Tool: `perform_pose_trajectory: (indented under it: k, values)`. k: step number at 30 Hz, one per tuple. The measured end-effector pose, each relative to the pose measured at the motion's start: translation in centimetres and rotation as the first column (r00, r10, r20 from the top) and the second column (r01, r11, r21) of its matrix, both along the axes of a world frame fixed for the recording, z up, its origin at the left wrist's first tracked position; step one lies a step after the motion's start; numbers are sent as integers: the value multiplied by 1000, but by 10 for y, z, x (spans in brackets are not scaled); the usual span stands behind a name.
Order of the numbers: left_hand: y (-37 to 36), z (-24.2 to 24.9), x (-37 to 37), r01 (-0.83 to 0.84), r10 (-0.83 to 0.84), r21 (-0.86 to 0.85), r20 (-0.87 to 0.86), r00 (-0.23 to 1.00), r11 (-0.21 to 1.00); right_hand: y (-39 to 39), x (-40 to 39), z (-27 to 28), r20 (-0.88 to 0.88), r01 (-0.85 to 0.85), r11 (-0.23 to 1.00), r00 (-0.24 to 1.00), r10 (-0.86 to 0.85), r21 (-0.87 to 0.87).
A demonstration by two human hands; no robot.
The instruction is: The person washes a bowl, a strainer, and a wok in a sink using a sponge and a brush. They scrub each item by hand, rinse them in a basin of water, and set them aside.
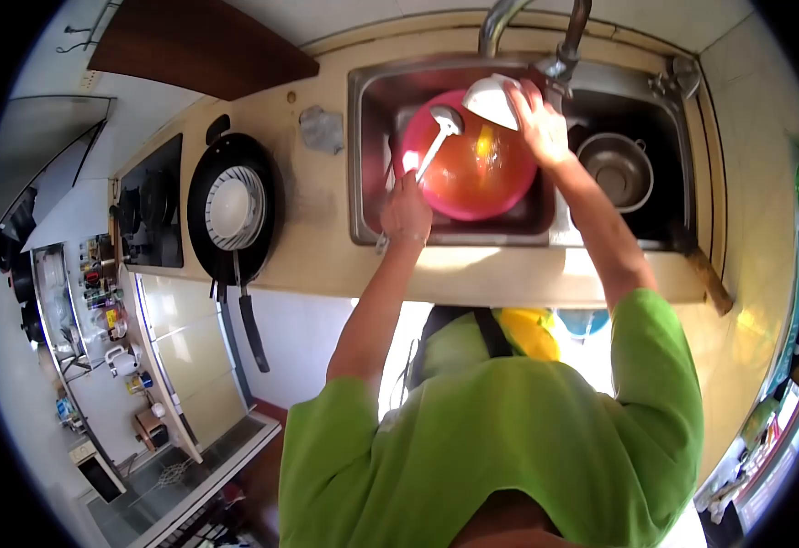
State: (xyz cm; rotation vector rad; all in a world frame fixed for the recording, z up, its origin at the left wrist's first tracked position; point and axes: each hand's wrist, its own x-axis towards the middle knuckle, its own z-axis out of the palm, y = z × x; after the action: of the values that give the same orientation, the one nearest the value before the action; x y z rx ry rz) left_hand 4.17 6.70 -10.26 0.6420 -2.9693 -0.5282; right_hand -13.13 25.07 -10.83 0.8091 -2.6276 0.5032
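Note:
My left hand is closed round the handle of a ladle, whose metal bowl tilts over a pink basin. The basin sits in the left compartment of the sink and holds reddish, shiny liquid. At the basin's far right rim, my right hand grips a white bowl, which is tipped on its side. A yellow thing shows in the basin below the white bowl.
A metal pot stands in the right compartment, with a faucet behind the divider. Left on the counter, a black wok holds white dishes. A wooden handle lies at the right counter edge. Farther left is a stove.

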Motion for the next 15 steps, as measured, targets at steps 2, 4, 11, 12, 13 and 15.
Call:
perform_pose_trajectory:
  k: [2, 4, 11, 12, 13, 15]
  values:
    - [-6, 4, -15, 45, -44, -101, 6, 999, 994, -2, -9, 1, -87, -10, 997, 996, 3, -75]
    - [-9, 4, -8, 71, -67, -164, 34, 997, 984, 2, 10, -6, -30, -7, 999, 1000, 6, -51]
    - [-10, 11, -33, 45, -31, -221, 63, 998, 974, 0, -1, -14, -105, -19, 991, 994, 5, -132]
    - [-9, 11, -35, 10, 7, -183, 94, 996, 983, -2, -5, -8, -60, -28, 997, 998, 24, -73]
    - [-6, 10, -21, -21, 43, -139, 157, 987, 990, 0, 3, -7, 17, -41, 999, 999, 41, -8]
    - [-9, 4, -31, -10, 34, -137, 176, 984, 991, 1, 5, -8, 51, -14, 994, 999, 19, -106]
